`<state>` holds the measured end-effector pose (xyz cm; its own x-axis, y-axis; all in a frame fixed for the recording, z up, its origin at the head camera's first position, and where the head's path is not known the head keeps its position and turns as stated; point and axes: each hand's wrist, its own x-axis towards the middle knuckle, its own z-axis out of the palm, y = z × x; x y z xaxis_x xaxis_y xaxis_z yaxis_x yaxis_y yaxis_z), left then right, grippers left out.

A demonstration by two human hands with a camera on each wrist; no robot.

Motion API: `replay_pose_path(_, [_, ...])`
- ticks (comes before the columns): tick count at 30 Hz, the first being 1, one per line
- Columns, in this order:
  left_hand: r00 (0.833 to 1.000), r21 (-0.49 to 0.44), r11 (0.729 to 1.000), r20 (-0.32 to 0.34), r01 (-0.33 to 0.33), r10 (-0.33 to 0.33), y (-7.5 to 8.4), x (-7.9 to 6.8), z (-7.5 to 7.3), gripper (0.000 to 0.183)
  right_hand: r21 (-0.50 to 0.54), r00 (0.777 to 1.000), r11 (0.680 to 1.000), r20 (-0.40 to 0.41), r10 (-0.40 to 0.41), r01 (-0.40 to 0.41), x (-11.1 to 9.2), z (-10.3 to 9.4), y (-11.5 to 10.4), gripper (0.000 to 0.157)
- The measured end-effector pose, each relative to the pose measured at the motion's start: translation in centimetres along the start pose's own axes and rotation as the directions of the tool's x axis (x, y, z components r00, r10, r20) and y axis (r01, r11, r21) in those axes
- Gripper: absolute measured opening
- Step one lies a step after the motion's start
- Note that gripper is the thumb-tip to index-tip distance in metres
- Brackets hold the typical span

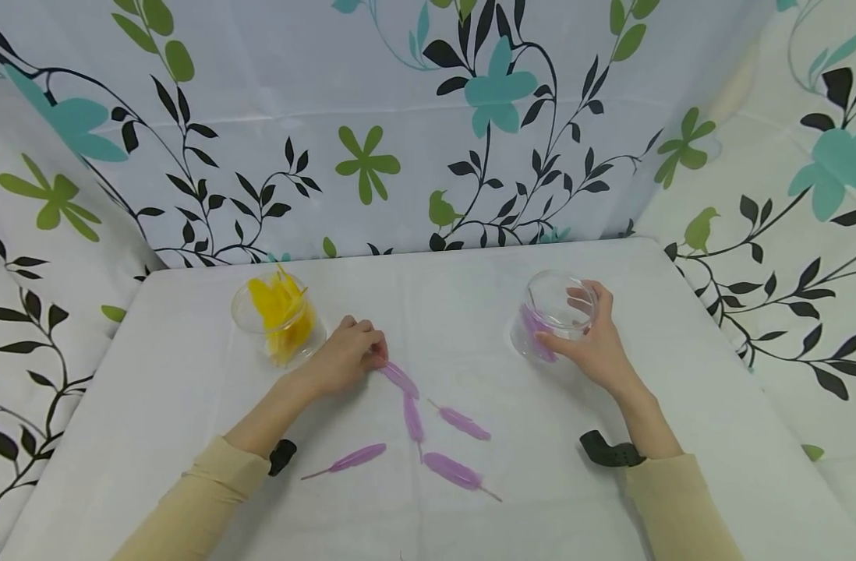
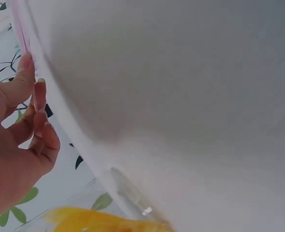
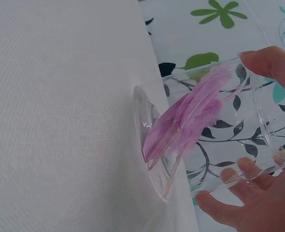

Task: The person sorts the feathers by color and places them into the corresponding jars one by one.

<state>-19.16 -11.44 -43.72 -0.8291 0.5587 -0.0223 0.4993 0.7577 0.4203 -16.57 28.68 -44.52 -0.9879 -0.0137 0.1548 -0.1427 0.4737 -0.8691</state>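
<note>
My left hand pinches the quill of a purple feather between thumb and fingers. In the left wrist view that feather points up past the thumb tip. My right hand grips a clear jar round its side, thumb on the near wall and fingers on the far one. Several purple feathers lean inside this jar. More loose purple feathers lie on the white table below the left hand, one with its end touching or overlapped by the held feather.
A second clear jar stands left of my left hand, with yellow feathers sticking out of its top. The white tabletop ends at the back against a leaf-patterned curtain, which also hangs at both sides.
</note>
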Motion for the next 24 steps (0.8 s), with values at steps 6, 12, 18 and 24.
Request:
replay_pose_path(6, [0.997,-0.022,0.999,-0.073,0.028,-0.03,1.6,1.4,-1.9,0.006,-0.003,1.0,1.0,0.0,-0.003,0.003,0.0,0.1,-0.1,0.105])
replay_pose_path(12, [0.981,-0.077,0.997,-0.192,-0.026,0.011,5.8,4.8,-3.1,0.006,0.006,1.0,1.0,0.001,0.003,-0.004,-0.2,-0.1,-0.2,0.105])
replay_pose_path(18, [0.938,0.009,0.991,-0.324,-0.13,0.126,11.6,8.7,-4.5,0.012,0.024,1.0,1.0,-0.001,0.013,-0.013,-0.2,0.0,0.0,0.104])
replay_pose_path(24, [0.933,0.217,0.963,-0.287,-0.158,0.218,15.9,11.8,-4.6,0.016,0.029,1.0,0.999,0.001,0.024,-0.024,0.1,0.0,0.3,0.104])
